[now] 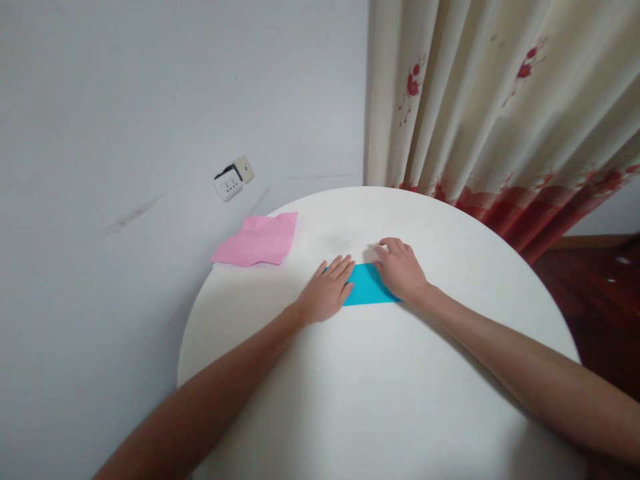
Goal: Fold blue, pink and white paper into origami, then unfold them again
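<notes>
left hand (327, 292), right hand (400, 270), flat on blue paper (367, 285)

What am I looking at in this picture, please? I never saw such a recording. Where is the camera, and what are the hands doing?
There is no machine here. A person wears one camera on the head, so it looks forward and down at their own two bare arms. The left hand and the right hand both press flat on a blue paper, which lies on a round white table. Nothing is lifted or gripped; the fingers only rest on the paper. A pink paper, somewhat creased, lies at the table's far left edge. Behind are a wall with a socket and a curtain.
</notes>
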Demonstrator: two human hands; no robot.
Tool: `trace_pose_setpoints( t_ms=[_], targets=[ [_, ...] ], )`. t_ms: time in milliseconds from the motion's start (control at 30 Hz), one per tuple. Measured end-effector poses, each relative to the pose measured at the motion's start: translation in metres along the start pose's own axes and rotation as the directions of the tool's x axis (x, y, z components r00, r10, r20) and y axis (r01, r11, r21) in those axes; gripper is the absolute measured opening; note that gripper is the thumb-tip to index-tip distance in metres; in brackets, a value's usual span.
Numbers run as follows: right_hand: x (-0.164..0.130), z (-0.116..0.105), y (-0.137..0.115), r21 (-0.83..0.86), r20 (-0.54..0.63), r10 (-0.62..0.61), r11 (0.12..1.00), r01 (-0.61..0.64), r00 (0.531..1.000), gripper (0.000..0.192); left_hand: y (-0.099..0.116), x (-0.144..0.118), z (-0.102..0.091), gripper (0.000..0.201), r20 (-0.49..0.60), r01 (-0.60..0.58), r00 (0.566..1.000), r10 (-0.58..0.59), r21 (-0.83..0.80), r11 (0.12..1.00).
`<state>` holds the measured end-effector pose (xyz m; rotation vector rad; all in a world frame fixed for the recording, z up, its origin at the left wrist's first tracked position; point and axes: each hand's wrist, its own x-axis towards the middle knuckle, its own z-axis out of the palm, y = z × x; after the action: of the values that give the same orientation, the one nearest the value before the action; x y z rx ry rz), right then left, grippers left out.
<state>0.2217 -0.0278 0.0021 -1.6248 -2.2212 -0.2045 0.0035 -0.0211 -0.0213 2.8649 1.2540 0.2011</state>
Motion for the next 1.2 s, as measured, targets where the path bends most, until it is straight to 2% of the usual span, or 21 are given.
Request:
trace_pose_setpoints(
  t_ms=[33, 100, 200, 300, 467, 667, 1033, 1200],
  targets=[
    [-0.004, 0.002, -0.009, 0.020, -0.008, -0.028, 0.999, 0.028, 1.000, 0.037, 0.001, 0.000, -0.001, 0.052, -0.004, 0.003, 1.000, -0.003, 0.017, 1.000],
    [-0.012, 0.009, -0.026, 0.085, 0.078, -0.101, 0.992, 0.094, 0.992, 0.049, 0.003, 0.001, -0.002, 0.050, -0.006, 0.009, 1.000, -0.008, 0.045, 0.999],
    [-0.020, 0.020, -0.039, 0.115, 0.201, -0.083, 0.992, 0.061, 0.976, 0.058, 0.006, 0.002, -0.003, 0.049, -0.009, 0.023, 1.000, -0.023, 0.070, 0.997],
    [-0.019, 0.024, -0.037, 0.083, 0.246, -0.025, 0.997, 0.004, 0.969, 0.063, 0.009, 0.002, -0.001, 0.051, -0.015, 0.051, 0.999, -0.050, 0.076, 0.996],
    [-0.010, 0.022, -0.026, 0.095, 0.265, -0.095, 0.993, 0.072, 0.959, 0.063, 0.016, 0.002, 0.001, 0.054, -0.048, 0.124, 0.992, -0.121, 0.078, 0.989],
    [-0.005, 0.025, -0.021, 0.127, 0.250, -0.172, 0.981, 0.144, 0.953, 0.062, 0.016, 0.005, 0.003, 0.056, -0.026, 0.030, 0.999, -0.029, 0.028, 0.999],
    [-0.001, 0.021, -0.015, 0.179, 0.306, -0.198, 0.973, 0.148, 0.931, 0.062, 0.014, 0.002, 0.000, 0.058, -0.024, 0.057, 0.998, -0.057, 0.015, 0.998],
    [-0.002, 0.023, -0.014, 0.171, 0.287, -0.209, 0.971, 0.164, 0.935, 0.062, 0.015, 0.001, -0.001, 0.058, -0.021, 0.051, 0.998, -0.051, 0.012, 0.999]
  ],
)
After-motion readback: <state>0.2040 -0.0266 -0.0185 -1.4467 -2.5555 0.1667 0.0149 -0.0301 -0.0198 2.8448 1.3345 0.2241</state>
